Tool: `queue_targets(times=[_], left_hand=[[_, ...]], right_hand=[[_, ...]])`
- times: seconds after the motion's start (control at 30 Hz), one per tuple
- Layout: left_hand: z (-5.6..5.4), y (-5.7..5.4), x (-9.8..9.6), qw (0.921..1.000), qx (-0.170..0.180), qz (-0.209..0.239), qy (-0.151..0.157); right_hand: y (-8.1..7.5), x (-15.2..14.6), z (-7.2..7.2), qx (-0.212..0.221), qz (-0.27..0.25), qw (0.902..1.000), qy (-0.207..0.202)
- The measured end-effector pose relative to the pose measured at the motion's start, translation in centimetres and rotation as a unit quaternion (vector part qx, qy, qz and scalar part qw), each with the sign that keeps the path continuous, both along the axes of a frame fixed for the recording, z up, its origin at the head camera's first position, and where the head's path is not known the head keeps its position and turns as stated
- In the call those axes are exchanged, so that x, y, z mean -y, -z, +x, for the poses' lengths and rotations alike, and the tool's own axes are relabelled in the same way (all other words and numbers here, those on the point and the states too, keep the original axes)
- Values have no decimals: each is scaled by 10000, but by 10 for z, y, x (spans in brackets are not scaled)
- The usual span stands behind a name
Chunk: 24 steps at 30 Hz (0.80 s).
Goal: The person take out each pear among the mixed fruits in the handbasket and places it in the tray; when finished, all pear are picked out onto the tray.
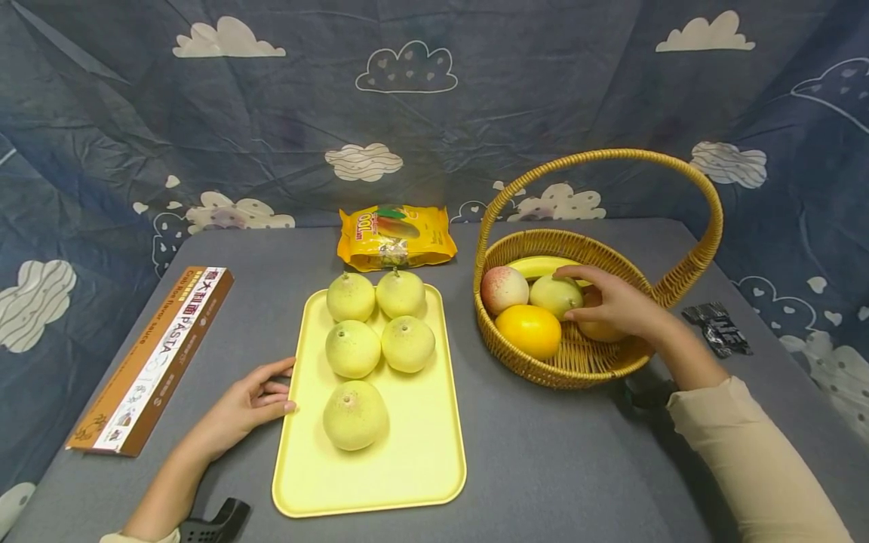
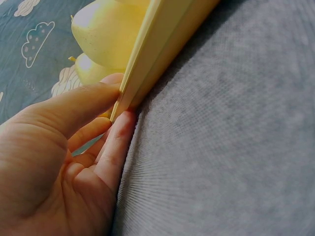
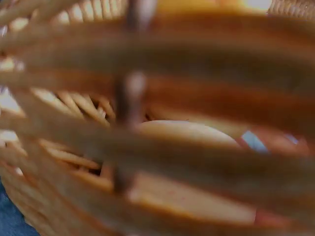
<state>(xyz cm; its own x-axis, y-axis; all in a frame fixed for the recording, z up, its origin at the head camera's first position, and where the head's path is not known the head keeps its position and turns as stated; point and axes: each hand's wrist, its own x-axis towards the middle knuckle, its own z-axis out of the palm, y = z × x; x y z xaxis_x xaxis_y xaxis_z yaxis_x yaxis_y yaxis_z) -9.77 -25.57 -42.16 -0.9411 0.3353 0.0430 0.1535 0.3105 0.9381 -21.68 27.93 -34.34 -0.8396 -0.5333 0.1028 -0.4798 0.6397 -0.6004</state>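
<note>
A pale yellow tray [image 1: 421,467] bears several greenish-yellow pomelos [image 1: 356,415]. At its left edge my left hand [image 1: 247,403] holds the rim; the left wrist view shows the thumb and fingers of this hand [image 2: 74,142] meeting at the tray's edge [image 2: 157,54]. Inside the wicker basket [image 1: 543,377], my right hand [image 1: 614,302] has thumb and fingertips round a green pomelo [image 1: 553,294]. A peach [image 1: 504,289], a yellow-orange mango-like fruit [image 1: 528,332] and a banana [image 1: 539,267] lie beside it. An orange fruit [image 1: 600,329] is partly covered by this hand.
The basket's tall handle [image 1: 604,154] arches over it. Behind the tray stands a yellow snack bag [image 1: 397,235]. A long pasta box [image 1: 156,362] lies at the left, a black packet [image 1: 720,329] at the right. In the right wrist view, blurred basket strips [image 3: 221,54] block most things.
</note>
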Motion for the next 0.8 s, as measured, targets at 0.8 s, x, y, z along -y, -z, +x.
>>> queue_targets(times=[0.8], left_hand=[[-1,1,-1,9999,91,56,-6]], right_hand=[[-5,6,-5,58,109,9970,760]])
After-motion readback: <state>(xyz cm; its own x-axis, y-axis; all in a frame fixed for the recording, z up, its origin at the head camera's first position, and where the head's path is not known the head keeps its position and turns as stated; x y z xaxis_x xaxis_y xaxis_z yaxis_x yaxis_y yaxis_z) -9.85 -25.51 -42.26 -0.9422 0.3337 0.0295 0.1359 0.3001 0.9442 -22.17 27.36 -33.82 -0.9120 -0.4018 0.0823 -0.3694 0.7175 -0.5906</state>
